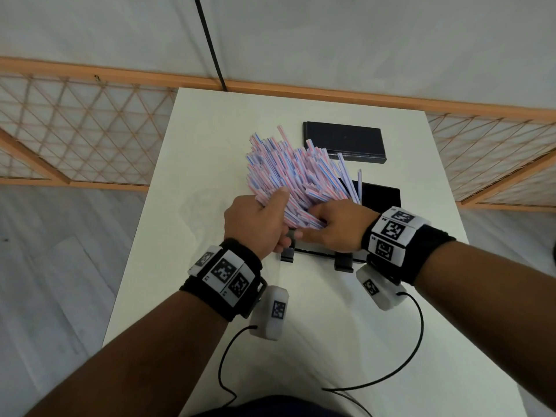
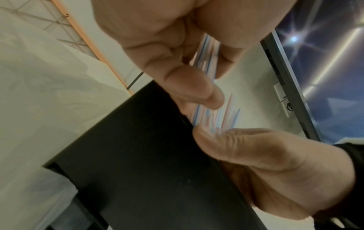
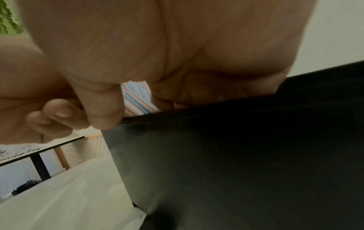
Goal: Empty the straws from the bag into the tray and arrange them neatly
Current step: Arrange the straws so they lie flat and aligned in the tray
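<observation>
Both hands clasp straws (image 1: pixel 288 176) over black tray (image 1: pixel 382 194): left hand (image 1: pixel 255 224) grip at 9 o'clock, right hand (image 1: pixel 340 227) grip at 3 o'clock; desk (image 1: pixel 210 145) beneath.

Soft, even indoor light on the white table (image 1: pixel 210 139); wrist views blurred close-up, starburst glare on a dark screen (image 2: pixel 325 62).

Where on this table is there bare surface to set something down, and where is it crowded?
Bare: the table's left strip beside the left hand, the near end under the forearms apart from cables, and the far-left corner. Crowded: the centre, where both hands, the right hand included, grip the fanned straws over the black tray; the black lid fills far right.
</observation>
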`<state>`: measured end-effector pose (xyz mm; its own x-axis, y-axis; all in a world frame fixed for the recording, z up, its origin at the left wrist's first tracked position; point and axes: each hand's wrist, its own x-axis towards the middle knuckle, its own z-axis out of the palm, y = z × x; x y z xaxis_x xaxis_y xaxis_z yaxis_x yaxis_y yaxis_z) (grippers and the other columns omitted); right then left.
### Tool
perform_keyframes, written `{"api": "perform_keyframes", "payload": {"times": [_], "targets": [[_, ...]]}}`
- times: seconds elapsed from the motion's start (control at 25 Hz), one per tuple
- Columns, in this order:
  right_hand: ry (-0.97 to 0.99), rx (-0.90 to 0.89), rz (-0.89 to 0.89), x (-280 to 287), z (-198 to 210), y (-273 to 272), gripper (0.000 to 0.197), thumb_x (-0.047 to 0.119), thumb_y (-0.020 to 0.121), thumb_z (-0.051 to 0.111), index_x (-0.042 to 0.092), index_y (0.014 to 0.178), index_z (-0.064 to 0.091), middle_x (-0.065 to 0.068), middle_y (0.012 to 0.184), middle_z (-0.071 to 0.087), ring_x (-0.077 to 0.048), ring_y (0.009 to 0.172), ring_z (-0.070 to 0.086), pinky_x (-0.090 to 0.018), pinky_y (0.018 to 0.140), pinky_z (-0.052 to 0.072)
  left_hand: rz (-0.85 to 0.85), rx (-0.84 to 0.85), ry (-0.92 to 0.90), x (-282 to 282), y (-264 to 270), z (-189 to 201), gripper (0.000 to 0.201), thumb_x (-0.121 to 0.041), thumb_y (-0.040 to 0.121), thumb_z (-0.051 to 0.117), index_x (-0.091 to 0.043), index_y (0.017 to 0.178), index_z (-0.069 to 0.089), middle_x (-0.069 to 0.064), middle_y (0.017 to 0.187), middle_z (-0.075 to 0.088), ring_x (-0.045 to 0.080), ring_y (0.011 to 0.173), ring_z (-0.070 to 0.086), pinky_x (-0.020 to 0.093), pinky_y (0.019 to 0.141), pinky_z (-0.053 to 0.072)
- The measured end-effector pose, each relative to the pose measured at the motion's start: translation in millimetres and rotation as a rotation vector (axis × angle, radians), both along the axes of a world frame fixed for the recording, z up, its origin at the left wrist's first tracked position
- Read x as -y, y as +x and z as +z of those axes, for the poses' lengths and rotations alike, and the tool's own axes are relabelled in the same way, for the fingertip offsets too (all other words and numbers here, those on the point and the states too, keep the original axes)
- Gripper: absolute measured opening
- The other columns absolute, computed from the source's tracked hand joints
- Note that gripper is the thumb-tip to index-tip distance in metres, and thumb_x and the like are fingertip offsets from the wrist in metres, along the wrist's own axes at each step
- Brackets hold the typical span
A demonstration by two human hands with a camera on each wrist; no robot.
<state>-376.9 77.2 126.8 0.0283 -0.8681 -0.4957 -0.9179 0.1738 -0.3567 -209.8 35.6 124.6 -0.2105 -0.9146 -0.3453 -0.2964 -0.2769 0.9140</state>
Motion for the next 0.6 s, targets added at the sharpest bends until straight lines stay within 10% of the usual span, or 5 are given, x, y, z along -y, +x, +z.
{"api": "perform_keyframes", "payload": {"times": [0.24, 0.44, 0.6], "targets": [[-0.362, 0.147, -0.135, -13, -11, 3, 0.033, 0.051, 0.087, 0.062, 0.019, 0.088, 0.053, 0.011, 0.072, 0.052, -0.009, 0.068, 0.05, -0.026, 0.064, 0.036, 0.048, -0.144, 0.108, 3, 2, 3, 0.055, -0.044, 0.094, 0.057, -0.001, 0.065, 0.073, 0.02, 0.054, 0.067, 0.031, 0.042, 0.063, 0.035, 0.049, 0.053], [-0.373, 0.062, -0.106, -21, -18, 1, 0.037, 0.055, 0.084, 0.064, 0.02, 0.091, 0.052, 0.007, 0.079, 0.054, -0.016, 0.072, 0.053, -0.025, 0.064, 0.034, -0.018, 0.188, -0.13, 7, 23, -3, 0.078, -0.081, 0.079, 0.049, -0.004, 0.07, 0.058, 0.01, 0.056, 0.067, 0.03, 0.053, 0.067, 0.045, 0.059, 0.057], [-0.464, 0.014, -0.115, -27, -6, -13, 0.037, 0.053, 0.076, 0.072, 0.022, 0.084, 0.055, 0.005, 0.074, 0.058, -0.017, 0.068, 0.055, -0.03, 0.064, 0.046, 0.033, 0.105, -0.073, 11, 19, -1, 0.062, -0.069, 0.086, 0.055, -0.008, 0.091, 0.05, 0.008, 0.069, 0.061, 0.026, 0.049, 0.063, 0.026, 0.042, 0.046]]}}
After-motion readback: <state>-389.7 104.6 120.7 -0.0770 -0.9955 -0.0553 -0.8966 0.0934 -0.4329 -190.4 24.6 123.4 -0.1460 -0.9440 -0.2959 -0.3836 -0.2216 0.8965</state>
